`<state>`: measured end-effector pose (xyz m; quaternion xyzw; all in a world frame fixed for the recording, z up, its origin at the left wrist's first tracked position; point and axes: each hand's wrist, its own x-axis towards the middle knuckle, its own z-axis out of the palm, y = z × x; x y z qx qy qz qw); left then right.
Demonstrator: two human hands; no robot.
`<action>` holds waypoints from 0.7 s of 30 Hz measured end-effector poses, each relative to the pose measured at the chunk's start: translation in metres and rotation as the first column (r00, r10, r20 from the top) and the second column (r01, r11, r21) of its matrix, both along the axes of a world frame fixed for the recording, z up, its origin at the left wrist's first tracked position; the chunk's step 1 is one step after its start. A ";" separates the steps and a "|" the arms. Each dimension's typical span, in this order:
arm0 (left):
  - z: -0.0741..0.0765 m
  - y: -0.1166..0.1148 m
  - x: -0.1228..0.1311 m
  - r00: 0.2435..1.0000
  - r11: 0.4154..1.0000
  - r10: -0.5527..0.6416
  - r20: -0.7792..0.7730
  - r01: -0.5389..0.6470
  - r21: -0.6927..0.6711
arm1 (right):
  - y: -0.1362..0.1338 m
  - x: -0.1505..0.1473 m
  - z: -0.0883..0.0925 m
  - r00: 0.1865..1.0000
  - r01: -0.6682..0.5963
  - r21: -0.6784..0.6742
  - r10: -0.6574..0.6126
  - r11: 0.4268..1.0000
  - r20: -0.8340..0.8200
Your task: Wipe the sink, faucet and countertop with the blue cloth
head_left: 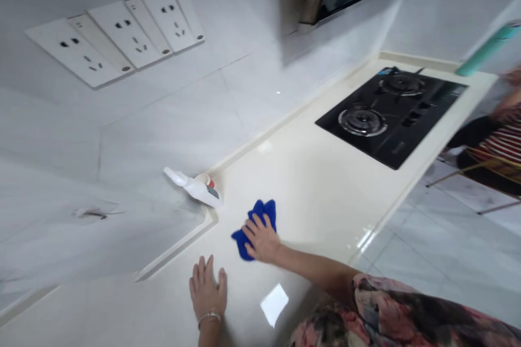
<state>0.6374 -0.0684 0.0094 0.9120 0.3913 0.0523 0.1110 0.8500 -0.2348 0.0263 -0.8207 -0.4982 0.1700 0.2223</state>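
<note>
My right hand (pixel 262 238) presses a crumpled blue cloth (pixel 260 211) against the pale countertop (pixel 309 195), fingers over its top. The cloth's edges stick out around the fingers. To the left, my left hand (pixel 207 290) lies flat on the same counter with its fingers spread, holding nothing. A bracelet (pixel 209 316) circles that wrist. In the wall corner, just beyond the cloth, stands a white spray bottle (pixel 199 190), tilted in view.
A black two-burner gas hob (pixel 391 114) is set into the counter farther right. A green cylinder (pixel 486 51) stands at the far end. Wall sockets (pixel 118 32) are at upper left. A seated person in a striped top (pixel 504 141) is at the right, beyond the counter edge.
</note>
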 end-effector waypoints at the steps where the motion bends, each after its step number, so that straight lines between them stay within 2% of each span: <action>1: 0.002 0.000 0.003 1.000 1.000 -0.001 0.000 0.001 -0.008 | -0.016 -0.020 -0.004 1.000 -0.016 0.035 0.017 0.999 -0.021; 4: 0.009 -0.001 0.009 1.000 1.000 0.000 -0.010 -0.001 -0.025 | -0.069 -0.057 -0.017 0.998 -0.052 0.167 0.059 0.985 -0.036; 6: 0.012 -0.002 0.012 1.000 1.000 0.007 -0.020 -0.008 -0.027 | -0.109 -0.057 -0.024 1.000 -0.026 0.192 0.027 0.981 -0.003; 9: 0.014 -0.004 0.016 0.999 1.000 0.001 -0.032 -0.002 -0.028 | -0.174 -0.028 -0.032 0.979 0.171 0.143 -0.185 0.975 0.087; 11: 0.014 -0.006 0.018 0.999 1.000 -0.004 -0.032 0.003 -0.028 | -0.220 0.002 -0.035 0.923 0.340 0.106 -0.353 0.934 0.152; 13: 0.013 -0.007 0.019 1.000 1.000 -0.002 -0.030 0.001 -0.025 | -0.264 0.035 -0.035 0.840 0.496 0.078 -0.501 0.865 0.207; 15: 0.012 -0.007 0.019 0.999 1.000 0.004 -0.034 -0.004 -0.023 | -0.298 0.068 -0.034 0.707 0.663 0.071 -0.655 0.745 0.267; 18: 0.009 -0.006 0.016 0.999 1.000 0.009 -0.046 -0.011 -0.024 | -0.318 0.109 -0.032 0.511 0.823 0.077 -0.793 0.563 0.331; 19: 0.008 -0.005 0.015 0.999 1.000 0.009 -0.048 -0.010 -0.023 | -0.315 0.117 -0.032 0.477 0.843 0.082 -0.810 0.531 0.342; 20: 0.006 -0.004 0.013 0.999 1.000 0.008 -0.048 -0.009 -0.021 | -0.307 0.121 -0.032 0.470 0.846 0.085 -0.811 0.527 0.348; 21: 0.004 -0.003 0.011 0.999 1.000 0.005 -0.048 -0.006 -0.018 | -0.295 0.121 -0.033 0.494 0.829 0.086 -0.796 0.553 0.350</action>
